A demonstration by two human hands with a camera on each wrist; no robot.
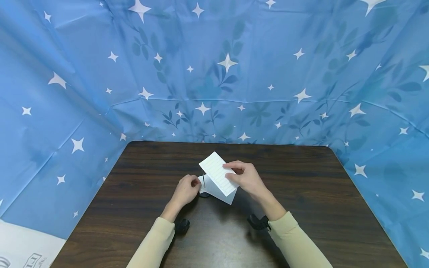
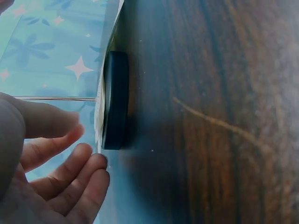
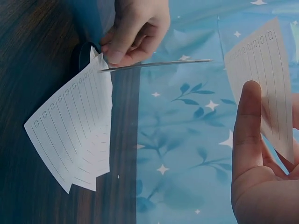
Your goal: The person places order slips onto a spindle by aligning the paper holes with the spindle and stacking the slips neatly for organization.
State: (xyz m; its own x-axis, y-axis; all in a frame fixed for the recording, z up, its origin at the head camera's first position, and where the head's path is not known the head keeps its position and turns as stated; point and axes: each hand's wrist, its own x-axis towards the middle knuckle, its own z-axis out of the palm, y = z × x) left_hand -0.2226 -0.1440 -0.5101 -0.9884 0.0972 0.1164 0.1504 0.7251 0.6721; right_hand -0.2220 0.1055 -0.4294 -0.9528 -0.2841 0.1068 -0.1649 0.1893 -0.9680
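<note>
A bill spike stands on the table, with a round black base [image 2: 117, 100] and a thin metal needle [image 3: 163, 63] pointing up. Several lined paper slips [image 3: 65, 116] with small checkboxes lie on the base, pierced by the needle. My right hand [image 1: 247, 178] pinches another lined slip [image 1: 217, 169] between thumb and fingers; it is tilted, above and apart from the needle tip in the right wrist view. Beside the base, my left hand [image 1: 186, 190] has its fingers loosely bent near the edge of the pierced slips. Whether a fingertip touches that edge is hard to tell.
The dark wood-grain table [image 1: 301, 186] has rounded far corners. A blue curtain [image 1: 254, 74] with white stars hangs behind it and along both sides. At the lower left, a white printed surface [image 1: 23, 242] shows beyond the table edge. Each wrist wears a black camera strap [image 1: 258, 222].
</note>
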